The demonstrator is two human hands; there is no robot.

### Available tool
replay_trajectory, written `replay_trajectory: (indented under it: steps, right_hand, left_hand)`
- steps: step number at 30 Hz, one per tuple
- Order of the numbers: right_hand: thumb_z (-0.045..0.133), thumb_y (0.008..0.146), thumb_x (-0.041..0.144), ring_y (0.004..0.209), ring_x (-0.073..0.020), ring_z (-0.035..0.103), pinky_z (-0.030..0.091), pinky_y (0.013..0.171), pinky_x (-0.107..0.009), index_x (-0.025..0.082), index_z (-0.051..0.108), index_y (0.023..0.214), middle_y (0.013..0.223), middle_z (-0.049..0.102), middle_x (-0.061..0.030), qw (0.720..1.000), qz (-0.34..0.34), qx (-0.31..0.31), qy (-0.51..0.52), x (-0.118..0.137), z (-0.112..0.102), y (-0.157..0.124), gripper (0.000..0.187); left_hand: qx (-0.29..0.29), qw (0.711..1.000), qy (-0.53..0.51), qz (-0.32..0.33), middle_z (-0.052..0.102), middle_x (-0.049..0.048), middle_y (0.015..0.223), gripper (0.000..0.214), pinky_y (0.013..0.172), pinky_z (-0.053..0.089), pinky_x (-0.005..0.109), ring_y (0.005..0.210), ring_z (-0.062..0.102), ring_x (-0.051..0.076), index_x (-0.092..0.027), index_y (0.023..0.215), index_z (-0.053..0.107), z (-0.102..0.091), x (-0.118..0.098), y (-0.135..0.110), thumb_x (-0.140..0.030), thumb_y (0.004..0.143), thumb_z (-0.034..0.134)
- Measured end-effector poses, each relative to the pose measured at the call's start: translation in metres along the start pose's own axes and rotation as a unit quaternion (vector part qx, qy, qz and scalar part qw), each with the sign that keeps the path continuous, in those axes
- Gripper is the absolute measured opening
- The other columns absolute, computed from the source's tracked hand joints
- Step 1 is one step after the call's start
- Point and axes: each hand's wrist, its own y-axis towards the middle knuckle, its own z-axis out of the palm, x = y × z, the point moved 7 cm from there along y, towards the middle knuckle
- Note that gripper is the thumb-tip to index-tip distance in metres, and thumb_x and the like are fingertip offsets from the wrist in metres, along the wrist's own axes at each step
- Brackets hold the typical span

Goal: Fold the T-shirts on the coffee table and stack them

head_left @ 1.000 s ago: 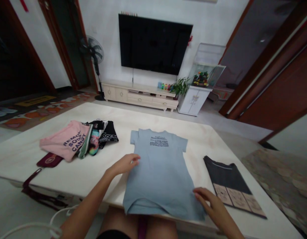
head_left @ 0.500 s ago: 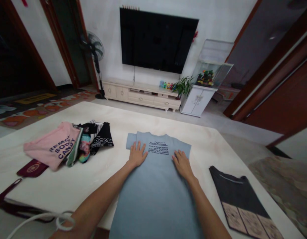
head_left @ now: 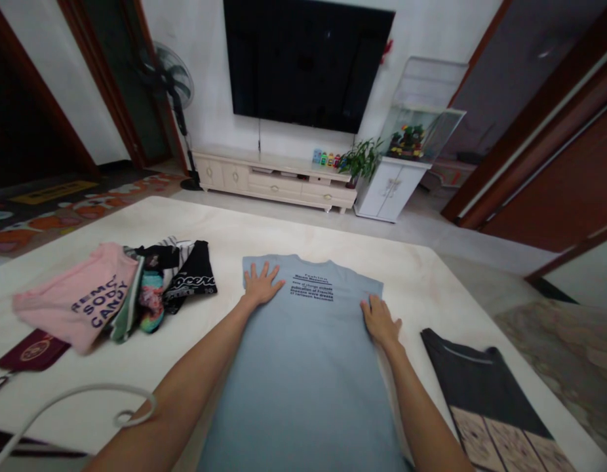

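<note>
A light blue T-shirt (head_left: pixel 303 367) with dark printed lettering near its neckline lies spread out on the pale table (head_left: pixel 362 239), its lower end running out of view toward me. My left hand (head_left: pixel 261 286) rests flat with fingers spread on the shirt's left shoulder, by the sleeve. On the opposite side, my right hand (head_left: pixel 382 320) lies at the shirt's right edge just below the sleeve, fingers stretched out over the cloth. Neither hand grips anything.
To the left lies a loose pile with a pink shirt (head_left: pixel 77 295) and a black garment (head_left: pixel 193 278). A maroon tag-like item (head_left: pixel 34 351) and a pale cable (head_left: pixel 82 390) are nearer. A folded dark T-shirt (head_left: pixel 480 373) lies at right.
Both hands have moved apart toward the shirt's side edges. The left sleeve, which stuck out separately, now lies level with the shoulder. The view has tilted down slightly.
</note>
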Motion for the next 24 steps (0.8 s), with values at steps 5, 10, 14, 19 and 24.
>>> replay_trajectory:
  steps: [5, 10, 14, 19, 24]
  right_hand:
    - [0.035, 0.091, 0.040, 0.106, -0.0245, 0.052, 0.044, 0.085, -0.042, 0.013, 0.055, 0.113, 0.114, 0.057, -0.0150, 0.998, 0.058, -0.016, -0.024, -0.015, -0.019, 0.019, 0.041]
    - [0.050, 0.087, 0.041, 0.091, -0.0170, 0.058, 0.047, 0.080, -0.039, 0.016, 0.056, 0.105, 0.104, 0.060, -0.0050, 0.996, 0.076, 0.000, -0.035, -0.015, -0.012, 0.037, 0.032]
    - [0.046, 0.089, 0.037, 0.090, -0.0200, 0.059, 0.047, 0.079, -0.041, 0.013, 0.056, 0.104, 0.099, 0.061, -0.0083, 0.995, 0.095, -0.020, -0.037, -0.023, -0.017, 0.045, 0.030]
    - [0.033, 0.090, 0.033, 0.107, -0.0300, 0.053, 0.043, 0.081, -0.044, 0.006, 0.044, 0.123, 0.112, 0.057, -0.0217, 0.996, 0.030, -0.087, -0.015, 0.000, -0.034, 0.024, 0.044]
    - [0.034, 0.089, 0.043, 0.130, -0.0239, 0.031, 0.029, 0.102, -0.040, 0.011, 0.034, 0.136, 0.141, 0.037, -0.0133, 0.985, -0.155, -0.072, -0.011, 0.059, 0.000, -0.056, 0.057]
  left_hand:
    - [-0.018, 0.999, 0.022, 0.015, 0.016, 0.0020, 0.150, 0.065, 0.103, 0.008, 0.060, 0.134, 0.006, 0.042, -0.036, 0.139, 0.023, 0.000, 0.001, -0.003, -0.067, 0.082, 0.023]
    - [-0.047, 0.998, 0.035, 0.020, 0.019, 0.0018, 0.149, 0.062, 0.103, 0.011, 0.060, 0.134, 0.010, 0.041, -0.037, 0.139, 0.025, -0.001, -0.001, -0.007, -0.065, 0.083, 0.022]
    - [-0.051, 0.998, 0.035, 0.017, 0.020, 0.0014, 0.149, 0.064, 0.102, 0.011, 0.060, 0.134, 0.010, 0.040, -0.037, 0.139, 0.025, -0.002, -0.001, -0.006, -0.067, 0.082, 0.022]
    - [-0.044, 0.998, 0.035, 0.016, 0.018, 0.0017, 0.150, 0.064, 0.102, 0.010, 0.060, 0.134, 0.008, 0.040, -0.037, 0.139, 0.024, 0.000, -0.002, -0.006, -0.067, 0.082, 0.022]
    - [-0.047, 0.998, 0.044, 0.018, 0.019, 0.0039, 0.149, 0.062, 0.102, 0.011, 0.061, 0.134, 0.010, 0.039, -0.035, 0.139, 0.025, -0.007, -0.005, -0.006, -0.064, 0.084, 0.023]
